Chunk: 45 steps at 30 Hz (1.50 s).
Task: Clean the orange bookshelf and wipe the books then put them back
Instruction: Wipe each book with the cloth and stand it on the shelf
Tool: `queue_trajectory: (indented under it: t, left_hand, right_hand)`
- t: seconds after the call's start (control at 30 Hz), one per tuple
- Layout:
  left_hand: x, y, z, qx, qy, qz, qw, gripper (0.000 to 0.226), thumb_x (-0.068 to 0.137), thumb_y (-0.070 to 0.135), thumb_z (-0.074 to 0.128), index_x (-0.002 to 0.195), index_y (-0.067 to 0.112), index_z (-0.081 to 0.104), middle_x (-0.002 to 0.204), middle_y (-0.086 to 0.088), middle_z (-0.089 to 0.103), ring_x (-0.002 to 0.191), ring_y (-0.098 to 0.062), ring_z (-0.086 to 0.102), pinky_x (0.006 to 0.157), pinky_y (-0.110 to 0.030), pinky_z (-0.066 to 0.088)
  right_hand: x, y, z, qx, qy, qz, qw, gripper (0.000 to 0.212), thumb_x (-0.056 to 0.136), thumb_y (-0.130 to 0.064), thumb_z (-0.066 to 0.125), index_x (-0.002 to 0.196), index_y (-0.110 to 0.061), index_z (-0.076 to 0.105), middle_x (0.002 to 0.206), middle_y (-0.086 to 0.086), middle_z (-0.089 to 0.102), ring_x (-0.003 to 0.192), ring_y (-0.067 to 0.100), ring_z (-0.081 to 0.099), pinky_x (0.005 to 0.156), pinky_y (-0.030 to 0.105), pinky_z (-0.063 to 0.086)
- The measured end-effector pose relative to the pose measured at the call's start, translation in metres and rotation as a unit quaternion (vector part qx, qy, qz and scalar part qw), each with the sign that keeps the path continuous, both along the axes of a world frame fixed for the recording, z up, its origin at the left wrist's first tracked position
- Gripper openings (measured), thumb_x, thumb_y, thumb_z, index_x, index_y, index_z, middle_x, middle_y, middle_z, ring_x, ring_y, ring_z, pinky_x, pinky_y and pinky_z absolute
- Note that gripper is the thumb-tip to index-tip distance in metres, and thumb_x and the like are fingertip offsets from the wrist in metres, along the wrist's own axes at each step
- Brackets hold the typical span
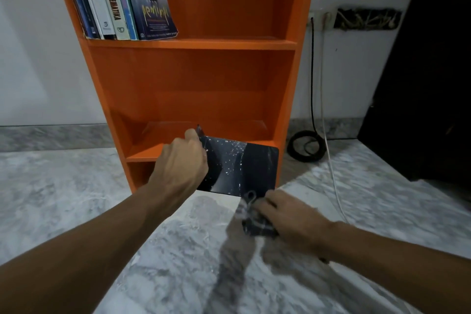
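The orange bookshelf (193,71) stands against the wall. Several upright books (119,0) lean at the left of its upper shelf; the two shelves below are bare. My left hand (182,160) grips the left edge of a dark book (242,168) with white speckles, held in front of the lowest shelf. Just below the book's near edge, my right hand (290,216) is closed on a dark patterned cloth (252,222), which touches the book's lower corner.
Grey marble floor (76,199) spreads around the shelf. A black cable coil (305,146) and a white cord (334,178) lie to the right. A dark cabinet (428,84) stands at the far right. White wall behind.
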<state>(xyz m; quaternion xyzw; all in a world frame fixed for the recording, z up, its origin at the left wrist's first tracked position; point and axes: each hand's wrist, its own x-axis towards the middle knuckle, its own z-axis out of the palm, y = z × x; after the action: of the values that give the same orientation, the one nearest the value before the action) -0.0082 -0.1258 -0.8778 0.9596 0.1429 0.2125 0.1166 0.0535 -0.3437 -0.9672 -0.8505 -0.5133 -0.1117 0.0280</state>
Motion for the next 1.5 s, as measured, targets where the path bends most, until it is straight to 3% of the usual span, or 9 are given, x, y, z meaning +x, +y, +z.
queue_trajectory:
  t: [0.17, 0.4, 0.6, 0.7, 0.83, 1.0, 1.27, 1.4, 1.5]
  left_hand:
    - [0.001, -0.002, 0.000, -0.007, -0.007, -0.001, 1.000, 0.018, 0.105, 0.021, 0.034, 0.109, 0.006, 0.043, 0.102, -0.021, 0.063, 0.091, -0.040, 0.061, 0.073, -0.042, 0.046]
    - [-0.002, 0.001, 0.004, -0.031, -0.003, 0.015, 0.999, 0.020, 0.105, 0.022, 0.035, 0.115, 0.007, 0.043, 0.109, -0.019, 0.061, 0.099, -0.039, 0.060, 0.077, -0.044, 0.047]
    - [-0.003, -0.003, 0.011, -0.042, 0.011, 0.026, 0.999, 0.024, 0.105, 0.020, 0.034, 0.122, 0.004, 0.042, 0.116, -0.019, 0.058, 0.106, -0.038, 0.057, 0.077, -0.039, 0.041]
    - [-0.003, -0.008, 0.013, -0.041, 0.011, 0.019, 0.999, 0.026, 0.105, 0.019, 0.035, 0.123, 0.002, 0.042, 0.112, -0.018, 0.057, 0.103, -0.036, 0.057, 0.076, -0.037, 0.041]
    - [0.002, -0.011, 0.018, -0.032, -0.025, 0.007, 0.999, 0.024, 0.104, 0.020, 0.040, 0.118, 0.002, 0.046, 0.096, -0.011, 0.054, 0.088, -0.029, 0.057, 0.074, -0.036, 0.047]
    - [0.002, -0.005, 0.014, -0.047, 0.010, 0.001, 0.999, 0.016, 0.105, 0.019, 0.038, 0.114, 0.006, 0.042, 0.096, -0.011, 0.053, 0.086, -0.028, 0.056, 0.073, -0.036, 0.048]
    - [0.004, -0.006, 0.008, -0.046, 0.032, -0.005, 0.998, 0.008, 0.105, 0.021, 0.038, 0.104, 0.013, 0.036, 0.092, -0.007, 0.050, 0.086, -0.026, 0.055, 0.071, -0.035, 0.046]
    - [0.005, -0.011, 0.010, -0.061, 0.033, -0.009, 0.998, 0.014, 0.103, 0.020, 0.041, 0.112, 0.009, 0.041, 0.097, -0.009, 0.056, 0.093, -0.032, 0.062, 0.081, -0.042, 0.055]
    - [0.008, -0.017, 0.018, -0.066, 0.003, -0.007, 0.998, 0.021, 0.103, 0.020, 0.043, 0.117, 0.005, 0.045, 0.095, -0.009, 0.054, 0.089, -0.028, 0.059, 0.077, -0.038, 0.053]
  right_hand:
    - [0.024, 0.004, 0.050, 0.194, 0.029, -0.109, 0.975, 0.031, 0.065, -0.031, 0.070, 0.082, -0.017, 0.049, 0.090, 0.006, 0.047, 0.088, 0.027, 0.048, 0.069, 0.028, 0.035]
    - [0.039, 0.008, 0.079, 0.356, 0.157, -0.180, 0.903, 0.025, 0.078, -0.015, 0.070, 0.093, -0.021, 0.051, 0.081, -0.005, 0.059, 0.068, 0.005, 0.056, 0.053, 0.017, 0.044]
    - [0.054, 0.008, 0.089, 0.298, 0.117, -0.231, 0.919, 0.036, 0.077, -0.045, 0.054, 0.100, -0.019, 0.041, 0.099, 0.006, 0.045, 0.081, 0.016, 0.045, 0.065, 0.030, 0.034]
    - [0.059, 0.010, 0.091, 0.293, 0.049, -0.217, 0.930, 0.032, 0.081, -0.029, 0.064, 0.109, -0.019, 0.051, 0.104, 0.006, 0.049, 0.092, 0.019, 0.047, 0.081, 0.031, 0.040]
    - [0.051, 0.004, 0.051, 0.172, -0.011, -0.167, 0.971, 0.061, 0.084, -0.012, 0.069, 0.139, -0.016, 0.045, 0.126, 0.013, 0.044, 0.112, 0.026, 0.047, 0.091, 0.026, 0.040]
    - [0.018, -0.013, 0.010, -0.021, -0.007, 0.019, 1.000, 0.030, 0.092, -0.038, 0.055, 0.120, -0.027, 0.056, 0.094, 0.005, 0.052, 0.085, 0.024, 0.051, 0.063, 0.030, 0.041]
    - [0.043, 0.000, 0.062, 0.230, -0.002, -0.161, 0.960, 0.048, 0.081, -0.015, 0.071, 0.118, -0.036, 0.049, 0.097, -0.002, 0.038, 0.079, 0.023, 0.052, 0.068, 0.035, 0.050]
    - [0.047, 0.012, 0.080, 0.253, -0.113, -0.196, 0.941, 0.043, 0.080, -0.015, 0.076, 0.119, -0.012, 0.060, 0.108, 0.019, 0.053, 0.085, 0.034, 0.059, 0.068, 0.035, 0.051]
    - [0.038, 0.020, 0.061, 0.168, -0.132, -0.130, 0.968, 0.038, 0.093, -0.035, 0.052, 0.126, -0.016, 0.056, 0.125, 0.016, 0.053, 0.105, 0.032, 0.055, 0.086, 0.042, 0.051]
